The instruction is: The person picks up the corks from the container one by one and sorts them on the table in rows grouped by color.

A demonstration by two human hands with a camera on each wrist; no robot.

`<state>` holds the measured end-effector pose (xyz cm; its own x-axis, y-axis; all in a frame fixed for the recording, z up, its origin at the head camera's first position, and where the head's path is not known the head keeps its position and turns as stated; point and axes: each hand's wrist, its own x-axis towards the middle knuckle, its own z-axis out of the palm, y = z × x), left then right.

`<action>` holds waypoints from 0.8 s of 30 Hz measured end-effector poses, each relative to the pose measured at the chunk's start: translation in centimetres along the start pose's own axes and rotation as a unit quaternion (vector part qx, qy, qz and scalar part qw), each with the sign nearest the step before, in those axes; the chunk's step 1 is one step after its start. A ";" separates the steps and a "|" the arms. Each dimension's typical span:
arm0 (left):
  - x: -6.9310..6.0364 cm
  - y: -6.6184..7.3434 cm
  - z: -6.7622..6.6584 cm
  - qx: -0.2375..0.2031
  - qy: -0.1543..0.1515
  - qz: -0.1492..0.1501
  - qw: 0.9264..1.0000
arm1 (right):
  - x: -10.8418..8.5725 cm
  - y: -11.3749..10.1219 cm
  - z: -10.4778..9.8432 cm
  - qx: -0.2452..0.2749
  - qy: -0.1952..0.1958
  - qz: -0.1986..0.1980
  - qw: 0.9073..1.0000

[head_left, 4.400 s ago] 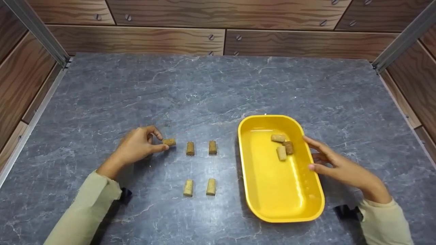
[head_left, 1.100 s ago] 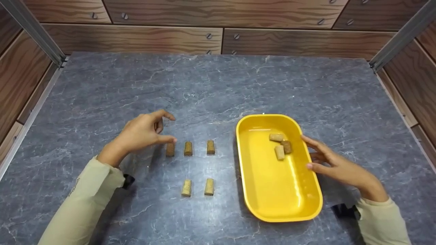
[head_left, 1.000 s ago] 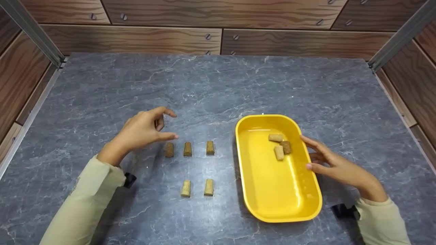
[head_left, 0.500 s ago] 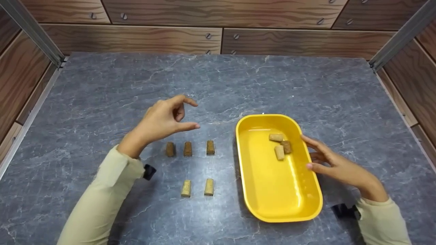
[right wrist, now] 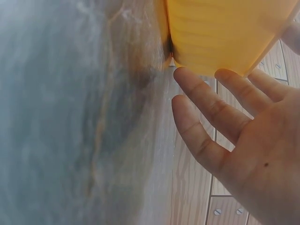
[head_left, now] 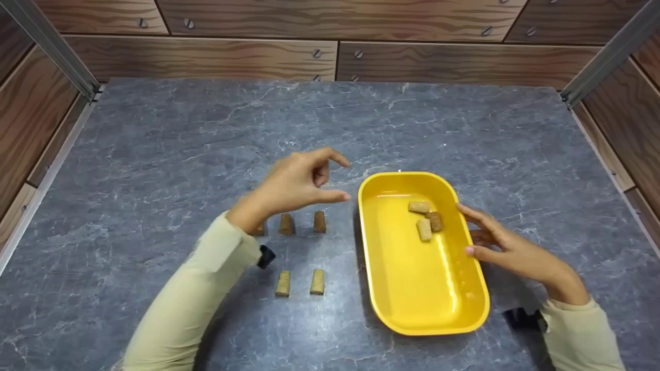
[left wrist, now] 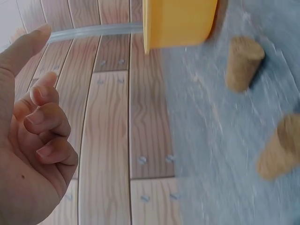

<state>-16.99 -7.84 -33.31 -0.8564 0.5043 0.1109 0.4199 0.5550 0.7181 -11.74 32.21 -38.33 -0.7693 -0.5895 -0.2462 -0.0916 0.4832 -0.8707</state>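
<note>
In the head view my left hand [head_left: 301,180] hovers above the table left of the yellow tray [head_left: 397,288], thumb and index finger spread with nothing between them. Under and in front of it lie three brown corks in a row, such as the rightmost brown cork [head_left: 319,221]; the leftmost is partly hidden by my wrist. Two paler corks [head_left: 317,282] form a row nearer me. Inside the tray are two light corks [head_left: 424,230] and a darker cork [head_left: 435,221]. My right hand [head_left: 515,257] rests against the tray's right side, its fairly straight fingers [right wrist: 213,105] touching the outer wall.
A grey marbled tabletop [head_left: 232,118] carries everything. Wood-patterned panels [head_left: 206,59] close off the back and sides, with metal posts [head_left: 56,46] at the corners.
My left hand earlier set a brown cork upright-lengthwise at the row's left end and let go. Since then it has moved right toward the tray. My right hand has stayed put.
</note>
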 end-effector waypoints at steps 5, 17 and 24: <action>0.9 0.5 1.5 -0.010 -0.030 0.010 0.999 | 0.0 0.0 0.1 -0.001 0.003 0.007 1.000; 3.5 1.5 4.6 -0.050 -0.055 0.025 0.997 | 0.1 0.0 0.0 -0.008 0.000 0.006 1.000; 5.0 2.2 6.9 0.013 -0.084 0.040 0.996 | 0.1 0.2 -0.1 -0.002 -0.007 0.007 1.000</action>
<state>-18.31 0.46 -35.89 -0.7588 0.6496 0.0485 0.4934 0.5245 0.6938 -11.89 32.28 -38.45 -0.7618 -0.5914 -0.2645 -0.0832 0.4942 -0.8653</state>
